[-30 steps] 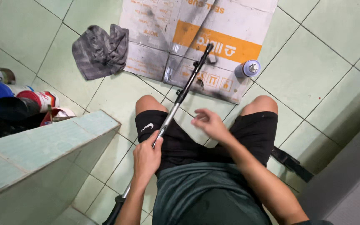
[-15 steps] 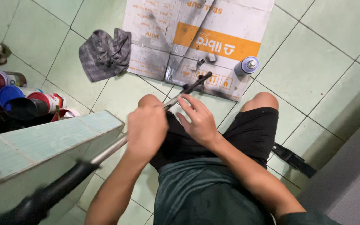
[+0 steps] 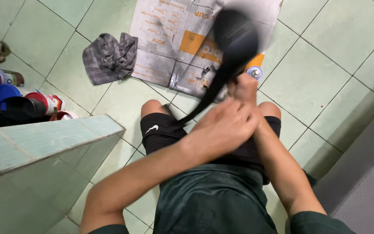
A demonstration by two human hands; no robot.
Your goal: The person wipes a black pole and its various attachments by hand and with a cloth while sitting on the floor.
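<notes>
both hands, left hand (image 3: pixel 221 130) and right hand (image 3: pixel 242 89), fingers clamped round long black rod (image 3: pixel 221 76); looks stiff, light, best gripped mid-shaft.

Both hands (image 3: pixel 232 117) gripping blurred black tool (image 3: pixel 232 41), cardboard (image 3: pixel 169 39), grey rag (image 3: pixel 109 56)

Flattened cardboard box (image 3: pixel 169 39), white-grey with an orange panel, lies on the floor tiles ahead; red-and-white labelled cans (image 3: pixel 48 103) stand far left.
</notes>
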